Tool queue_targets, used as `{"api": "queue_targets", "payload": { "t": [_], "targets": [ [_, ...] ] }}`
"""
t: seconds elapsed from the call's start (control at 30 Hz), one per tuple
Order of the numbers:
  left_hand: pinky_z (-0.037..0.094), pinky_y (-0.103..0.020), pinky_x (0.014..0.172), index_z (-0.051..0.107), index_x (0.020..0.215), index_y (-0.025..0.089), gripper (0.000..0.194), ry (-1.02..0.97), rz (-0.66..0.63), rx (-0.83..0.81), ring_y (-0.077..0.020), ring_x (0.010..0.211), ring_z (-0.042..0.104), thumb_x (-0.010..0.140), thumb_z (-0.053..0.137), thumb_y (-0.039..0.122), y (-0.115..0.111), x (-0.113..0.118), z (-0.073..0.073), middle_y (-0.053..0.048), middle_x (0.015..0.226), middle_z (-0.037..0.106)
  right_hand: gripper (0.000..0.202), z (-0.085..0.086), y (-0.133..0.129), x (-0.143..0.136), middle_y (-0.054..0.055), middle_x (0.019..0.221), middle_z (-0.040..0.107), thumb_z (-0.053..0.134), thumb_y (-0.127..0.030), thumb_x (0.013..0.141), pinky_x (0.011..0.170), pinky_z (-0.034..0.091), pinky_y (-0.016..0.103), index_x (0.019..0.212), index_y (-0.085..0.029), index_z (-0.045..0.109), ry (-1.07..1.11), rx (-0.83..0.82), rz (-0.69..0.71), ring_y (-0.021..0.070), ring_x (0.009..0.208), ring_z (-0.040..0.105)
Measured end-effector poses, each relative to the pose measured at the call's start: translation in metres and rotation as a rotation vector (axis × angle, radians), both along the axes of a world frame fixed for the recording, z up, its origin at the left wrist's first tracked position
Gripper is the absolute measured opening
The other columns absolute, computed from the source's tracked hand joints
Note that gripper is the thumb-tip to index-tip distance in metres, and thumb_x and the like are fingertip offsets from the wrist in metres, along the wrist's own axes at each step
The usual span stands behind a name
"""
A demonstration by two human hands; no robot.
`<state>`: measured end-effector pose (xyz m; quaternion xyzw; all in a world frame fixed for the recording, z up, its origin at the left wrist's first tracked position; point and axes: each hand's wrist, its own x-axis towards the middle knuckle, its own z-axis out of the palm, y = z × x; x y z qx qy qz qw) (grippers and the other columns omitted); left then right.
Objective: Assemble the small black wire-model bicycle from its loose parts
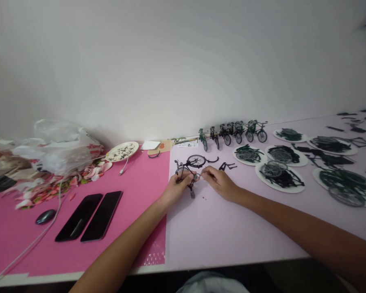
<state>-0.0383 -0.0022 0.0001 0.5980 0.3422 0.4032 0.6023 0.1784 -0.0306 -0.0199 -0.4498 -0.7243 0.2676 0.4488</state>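
My left hand point(177, 188) is closed around a small black model bicycle frame point(191, 188), tilted over the pale part of the table. Just right of it, my right hand point(217, 182) has its thumb and fingertips pinched together beside the model; whatever they hold is too small to make out. Behind my hands lie a loose spoked wheel point(196, 160) and a curved black piece point(212, 159). A black forked part point(227, 166) rests beyond my right hand. Two tiny bits point(204, 198) lie in front of my hands.
Several assembled model bicycles point(238, 132) stand along the wall. White plates point(301, 188) of dark parts spread to the right. On the pink side are two phones point(102, 216), a mouse point(45, 216), a cable, a plate of small pieces point(122, 151), petals and plastic bags point(59, 152).
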Motion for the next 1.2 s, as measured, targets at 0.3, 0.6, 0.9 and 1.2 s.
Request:
{"api": "queue_targets", "payload": {
  "t": [0.3, 0.6, 0.9, 1.2],
  "targets": [
    [0.054, -0.034, 0.08, 0.08, 0.101, 0.016, 0.047, 0.091, 0.067, 0.086, -0.0219, 0.084, 0.068, 0.081, 0.081, 0.059, -0.0055, 0.0019, 0.0035, -0.009, 0.091, 0.076, 0.025, -0.007, 0.0022, -0.0047, 0.006, 0.097, 0.078, 0.065, -0.046, 0.098, 0.082, 0.061, 0.034, 0.098, -0.023, 0.072, 0.074, -0.006, -0.007, 0.0242, 0.092, 0.074],
    [0.055, -0.037, 0.089, 0.079, 0.105, 0.016, 0.052, 0.066, 0.089, 0.065, -0.025, 0.094, 0.07, 0.078, 0.084, 0.06, -0.0028, 0.001, 0.0003, -0.012, 0.098, 0.076, 0.034, -0.0054, -0.0001, -0.0074, 0.004, 0.087, 0.073, 0.07, -0.054, 0.093, 0.08, 0.058, 0.032, 0.088, -0.02, 0.07, 0.202, -0.14, 0.02, 0.0217, 0.085, 0.069],
    [0.055, -0.037, 0.088, 0.079, 0.099, 0.017, 0.047, 0.061, 0.071, 0.072, -0.0248, 0.092, 0.07, 0.079, 0.083, 0.059, -0.007, 0.0018, 0.0051, -0.01, 0.096, 0.076, 0.039, -0.0105, 0.0021, -0.0068, 0.0, 0.077, 0.065, 0.075, -0.057, 0.088, 0.072, 0.053, 0.028, 0.08, -0.02, 0.066, 0.222, -0.189, 0.016, 0.0178, 0.074, 0.063],
    [0.052, -0.033, 0.082, 0.075, 0.096, 0.017, 0.052, 0.022, -0.006, 0.035, -0.0213, 0.085, 0.066, 0.076, 0.083, 0.064, -0.0057, 0.001, 0.0042, -0.007, 0.089, 0.072, 0.038, -0.01, 0.0005, -0.0087, 0.0, 0.077, 0.066, 0.078, -0.056, 0.084, 0.068, 0.052, 0.029, 0.078, -0.02, 0.067, 0.225, -0.208, 0.021, 0.0162, 0.069, 0.059]
  ]
}}
